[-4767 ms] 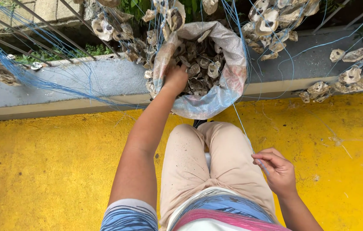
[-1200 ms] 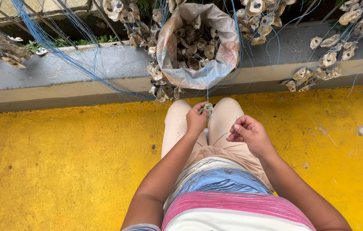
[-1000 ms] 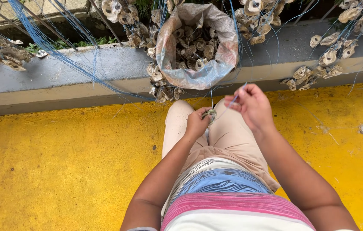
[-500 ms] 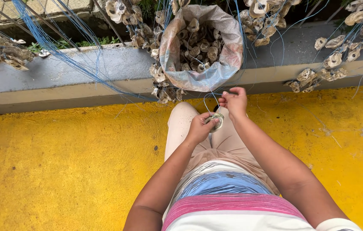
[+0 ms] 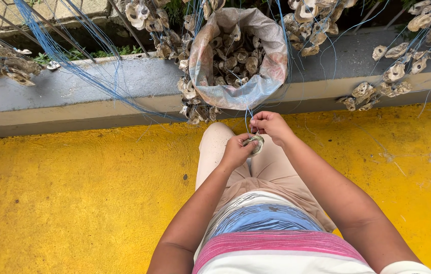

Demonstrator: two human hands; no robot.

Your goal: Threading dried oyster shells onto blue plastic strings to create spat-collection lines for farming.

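An oyster shell (image 5: 256,143) is gripped by the left hand (image 5: 237,150), fingers curled around its lower left edge. It is held above the knees, just in front of the sack. The right hand (image 5: 270,125) is pinched shut on a thin blue line (image 5: 247,115) directly above the shell; fingertips nearly touch the shell's top edge. Whether the line passes through the shell cannot be told. Both hands are close together over the beige trousers (image 5: 236,157).

An open woven sack (image 5: 271,71), filled with loose shells (image 5: 236,58), is propped against a grey concrete ledge (image 5: 83,91), just beyond the hands. Strung shell clusters (image 5: 388,83) are seen hanging on the right of the ledge, more at the sack's left side (image 5: 190,96) and above it. A bundle of blue cord (image 5: 68,56) is stretched diagonally from upper left toward the sack's base. The yellow painted floor (image 5: 73,193) is seen under the seated person. A striped shirt (image 5: 266,228) fills the lower frame.
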